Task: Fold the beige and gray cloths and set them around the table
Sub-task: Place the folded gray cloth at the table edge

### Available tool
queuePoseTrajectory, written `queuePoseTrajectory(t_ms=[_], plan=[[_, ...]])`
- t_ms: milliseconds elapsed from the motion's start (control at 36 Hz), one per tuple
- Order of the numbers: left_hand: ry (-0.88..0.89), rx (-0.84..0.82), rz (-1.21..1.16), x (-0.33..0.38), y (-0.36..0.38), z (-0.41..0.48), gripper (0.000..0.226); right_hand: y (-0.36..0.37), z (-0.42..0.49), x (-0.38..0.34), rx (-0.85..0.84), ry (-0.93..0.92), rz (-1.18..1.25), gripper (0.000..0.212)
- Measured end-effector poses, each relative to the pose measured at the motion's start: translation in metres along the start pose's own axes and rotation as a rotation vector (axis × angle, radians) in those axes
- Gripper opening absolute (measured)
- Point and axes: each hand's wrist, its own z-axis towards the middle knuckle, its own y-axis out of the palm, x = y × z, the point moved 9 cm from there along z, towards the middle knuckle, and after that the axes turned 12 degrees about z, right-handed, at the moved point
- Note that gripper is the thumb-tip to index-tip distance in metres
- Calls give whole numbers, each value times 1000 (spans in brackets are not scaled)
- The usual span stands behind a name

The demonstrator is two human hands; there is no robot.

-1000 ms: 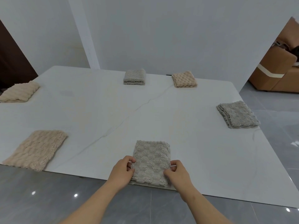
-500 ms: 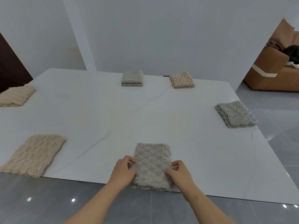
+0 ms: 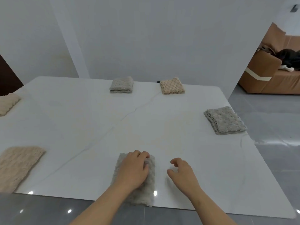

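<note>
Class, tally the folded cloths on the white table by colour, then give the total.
Gray folded knitted cloths: 3 (far edge, right edge, near edge under the left hand)
Beige folded knitted cloths: 3 (far edge, left edge, near left corner)
Total: 6

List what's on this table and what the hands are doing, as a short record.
surface: white table
gray cloths: near gray cloth, right gray cloth, far gray cloth
beige cloths: far beige cloth, near-left beige cloth, far-left beige cloth
left hand: rests on near gray cloth
right hand: beside it, holding nothing
</note>
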Motion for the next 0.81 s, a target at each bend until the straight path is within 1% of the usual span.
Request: queuePoseTrajectory(t_ms=[139,222,389,556,722,806], plan=[[-37,14,60,46,14,24,33,-40,28,17,-53,-73,-98,36],[-109,22,55,77,29,33,33,-66,44,34,-121,-118,-162,37],[-270,-21,45,133,65,27,34,-110,60,62,-281,-221,-317,36],[-456,-12,-5,166,87,1,34,-128,58,73,-406,-332,-418,38],[-562,-8,-14,185,97,-23,35,-134,37,85,-507,-399,-458,38],[-616,31,-27,198,96,-33,34,-145,27,88,-539,-443,-453,38]])
